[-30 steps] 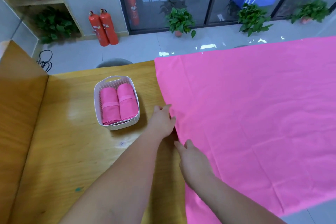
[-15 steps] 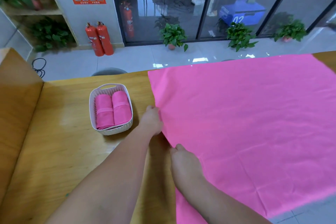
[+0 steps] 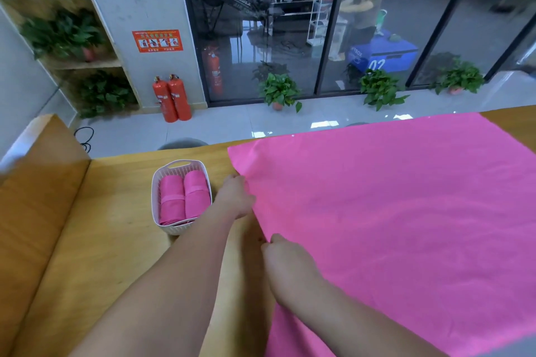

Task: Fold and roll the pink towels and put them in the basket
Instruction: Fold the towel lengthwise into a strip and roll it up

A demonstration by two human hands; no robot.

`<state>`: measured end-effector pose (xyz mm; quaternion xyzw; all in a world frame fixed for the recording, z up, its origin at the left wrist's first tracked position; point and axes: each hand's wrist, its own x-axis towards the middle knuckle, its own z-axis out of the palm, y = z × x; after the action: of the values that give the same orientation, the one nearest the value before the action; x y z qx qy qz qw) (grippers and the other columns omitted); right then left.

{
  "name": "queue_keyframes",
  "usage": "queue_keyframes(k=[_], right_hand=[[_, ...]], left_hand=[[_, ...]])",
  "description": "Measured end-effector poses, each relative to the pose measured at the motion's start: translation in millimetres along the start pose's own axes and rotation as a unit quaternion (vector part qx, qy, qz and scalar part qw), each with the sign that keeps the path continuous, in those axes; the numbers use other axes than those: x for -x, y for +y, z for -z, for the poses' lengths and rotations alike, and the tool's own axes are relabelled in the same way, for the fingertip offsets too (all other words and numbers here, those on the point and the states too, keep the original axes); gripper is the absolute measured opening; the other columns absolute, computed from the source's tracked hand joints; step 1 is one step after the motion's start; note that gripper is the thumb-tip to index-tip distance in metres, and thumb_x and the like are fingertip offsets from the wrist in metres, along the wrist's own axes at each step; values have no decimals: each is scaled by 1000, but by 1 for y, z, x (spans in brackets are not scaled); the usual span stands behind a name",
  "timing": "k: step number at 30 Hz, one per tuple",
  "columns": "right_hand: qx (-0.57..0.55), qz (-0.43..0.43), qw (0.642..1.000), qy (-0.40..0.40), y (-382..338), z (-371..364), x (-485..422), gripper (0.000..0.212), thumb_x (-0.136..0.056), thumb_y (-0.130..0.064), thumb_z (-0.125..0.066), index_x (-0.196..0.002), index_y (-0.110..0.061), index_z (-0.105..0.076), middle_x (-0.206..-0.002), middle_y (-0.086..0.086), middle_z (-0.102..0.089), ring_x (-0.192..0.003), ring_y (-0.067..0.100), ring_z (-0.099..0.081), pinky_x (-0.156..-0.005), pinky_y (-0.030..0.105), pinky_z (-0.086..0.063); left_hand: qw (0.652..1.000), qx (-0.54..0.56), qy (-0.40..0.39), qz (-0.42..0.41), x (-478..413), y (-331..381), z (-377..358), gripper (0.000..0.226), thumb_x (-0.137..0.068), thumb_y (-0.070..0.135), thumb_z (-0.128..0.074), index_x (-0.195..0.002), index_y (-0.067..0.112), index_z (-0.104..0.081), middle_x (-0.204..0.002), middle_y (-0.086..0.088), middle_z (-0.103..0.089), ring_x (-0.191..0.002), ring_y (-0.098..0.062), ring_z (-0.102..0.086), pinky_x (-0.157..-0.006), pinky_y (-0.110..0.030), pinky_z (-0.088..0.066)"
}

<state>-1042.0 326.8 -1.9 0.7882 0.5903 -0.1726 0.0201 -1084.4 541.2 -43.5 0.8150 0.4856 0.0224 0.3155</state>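
Observation:
A large pink towel (image 3: 391, 217) lies spread flat over the right part of the wooden table (image 3: 95, 240). My left hand (image 3: 236, 195) pinches its left edge further back, fingers curled round the cloth. My right hand (image 3: 285, 262) grips the same edge nearer to me. To the left of my left hand stands a white slatted basket (image 3: 162, 180) with two rolled pink towels (image 3: 184, 198) lying side by side in it.
A wooden bench back (image 3: 34, 182) rises at the table's left. Beyond the far edge are a grey stool top (image 3: 182, 143), floor tiles, two red fire extinguishers (image 3: 171, 98), potted plants and glass doors.
The view has tilted up, so the table sits lower in the frame. Both hands have closed onto the towel's left edge, where a second ago the fingers lay flatter on it.

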Motion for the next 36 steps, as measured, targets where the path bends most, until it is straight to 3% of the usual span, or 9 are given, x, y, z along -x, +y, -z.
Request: queue_keyframes(k=[3,8,13,17,20,24,28,33,36], right_hand=[[12,4,1000,24,25,25,5,32,-89,6,-51,-118,-3,-61,-115,15,-55,-108,39,-64,-79,45,-47],[14,4,997,74,78,66,22,20,-90,-4,-56,-107,-9,-66,-111,13,-64,-106,38,-67,-80,42,-51],[22,-14,993,118,139,101,44,27,-86,0,-58,-107,-12,-69,-108,11,-64,-104,37,-67,-79,41,-51],[33,-13,988,148,192,125,67,24,-83,-2,-66,-104,-14,-69,-104,9,-67,-100,35,-69,-74,39,-49],[27,-20,985,167,231,141,87,21,-84,-3,-65,-102,-13,-68,-105,10,-67,-99,34,-68,-72,37,-44],[24,-26,977,212,285,156,115,28,-82,-3,-62,-105,-17,-70,-105,7,-69,-99,33,-69,-74,38,-51],[20,-34,974,222,335,171,145,30,-81,0,-58,-103,-16,-71,-102,7,-69,-96,33,-68,-73,38,-50],[7,-41,968,246,390,181,177,39,-84,1,-50,-114,-14,-71,-108,10,-69,-99,35,-67,-82,44,-57],[2,-47,966,255,418,187,191,40,-85,1,-51,-117,-13,-70,-112,11,-69,-101,35,-66,-84,44,-57]], left_hand=[[999,26,19,-19,-3,29,7,37,-91,21,-66,-124,4,-64,-134,-10,-49,-114,-32,-59,-93,-36,-48],[997,47,30,-44,-4,86,12,23,-95,28,-60,-100,5,-62,-127,-8,-49,-104,-30,-56,-91,-41,-49],[995,46,59,-67,-5,158,7,38,-100,26,-45,-120,-2,-61,-143,-19,-51,-121,-43,-54,-104,-49,-47],[995,24,72,-60,4,226,-5,48,-105,31,-39,-145,10,-53,-161,-10,-37,-139,-44,-40,-118,-47,-33],[993,17,87,-75,6,270,-18,41,-102,31,-38,-124,3,-59,-145,-15,-48,-122,-44,-48,-109,-51,-39],[992,29,90,-82,15,323,-34,42,-101,30,-34,-124,1,-56,-142,-12,-45,-121,-43,-47,-109,-55,-39],[990,9,101,-96,33,379,-57,24,-103,27,-32,-90,14,-47,-139,-12,-45,-113,-39,-45,-104,-50,-39],[989,-24,104,-107,34,429,-89,29,-100,33,-30,-103,16,-53,-147,-7,-45,-127,-37,-43,-104,-44,-29],[988,-57,92,-108,34,460,-106,48,-92,45,-21,-109,19,-57,-150,-5,-46,-134,-32,-41,-105,-42,-26]])
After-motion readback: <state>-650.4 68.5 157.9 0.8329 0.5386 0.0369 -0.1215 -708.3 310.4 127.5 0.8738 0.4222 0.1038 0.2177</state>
